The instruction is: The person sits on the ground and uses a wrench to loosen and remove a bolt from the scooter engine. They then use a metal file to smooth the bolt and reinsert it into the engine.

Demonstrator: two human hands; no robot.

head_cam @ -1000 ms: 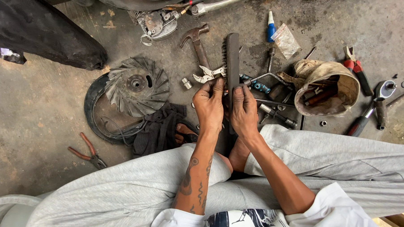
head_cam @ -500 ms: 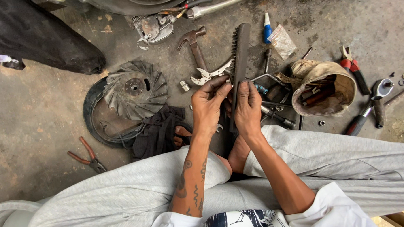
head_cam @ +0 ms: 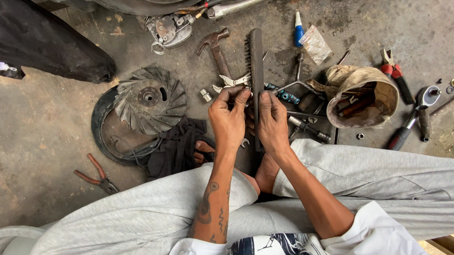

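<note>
I sit on the concrete floor with both hands raised over my crossed legs. My right hand (head_cam: 273, 122) grips a long dark wire brush (head_cam: 255, 56) by its lower part, and the brush points away from me with its bristles facing left. My left hand (head_cam: 229, 120) has its fingertips pinched together right against the bristle side; whatever small part it holds is hidden by the fingers. Both hands touch the brush, close side by side.
A finned metal fan wheel (head_cam: 148, 100) lies on a black ring to the left, beside a black cloth (head_cam: 177, 144). Around it are red pliers (head_cam: 95, 175), a hammer (head_cam: 214, 47), a cloth bag of tools (head_cam: 361, 95), a ratchet (head_cam: 417, 111), red cutters (head_cam: 393, 71) and a small blue-capped bottle (head_cam: 298, 29).
My left fingertips have risen and closed in against the bristles of the brush. The brush has shifted slightly left in view. My right hand keeps its grip.
</note>
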